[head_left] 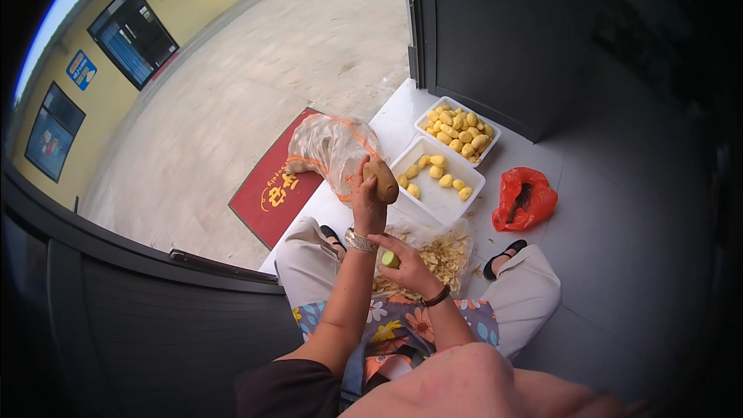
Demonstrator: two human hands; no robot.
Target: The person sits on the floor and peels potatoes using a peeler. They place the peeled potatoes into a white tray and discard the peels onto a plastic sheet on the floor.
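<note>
Hazards, in our judgement: 
– Brown potato (381,182), unpeeled, raised between the clear bag (331,143) and the nearer white tray (435,195); one long side lies outside the grip, so a loose hold or slick skin could let it drop. 
– Pale green object (390,258), end-on, possibly a tool handle; should it carry a blade, a stray stroke could nick the left wrist, which sits close by. 
– Peelings (449,257), heaped before the lap; a jolt from a knee or foot could scatter them across the floor (588,279).

Hands: 
– Left hand (367,204): lifted, curled about the potato, open only to that girth. 
– Right hand (414,269): lower, narrowly closed round the green object; its fingertips lie at the left wrist by the silver bracelet (360,240), whether touching we cannot tell.

Alongside: farther white tray (487,152), filled with yellow peeled potatoes.
</note>
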